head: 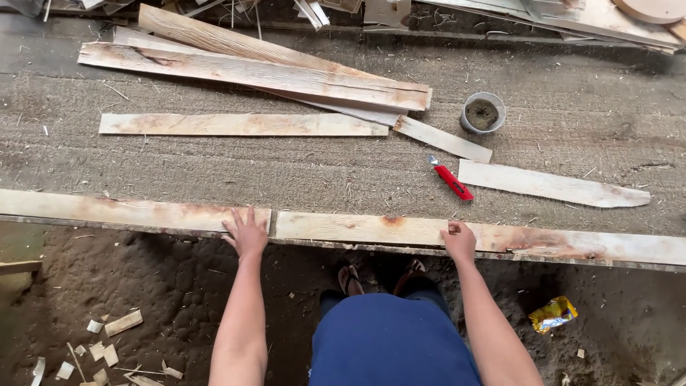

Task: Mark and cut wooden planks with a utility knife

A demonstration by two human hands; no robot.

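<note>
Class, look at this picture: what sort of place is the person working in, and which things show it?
Probably a rough woodworking yard or shed: loose planks on a sawdust-strewn surface, offcuts on the dirt floor, and a red utility knife.

A red utility knife (451, 181) lies mid-tabletop, near a grey cup (483, 113) of dark material. Loose boards (243, 124) are stacked toward the far edge. A yellow wrapper (552, 314) lies on the floor.
</note>
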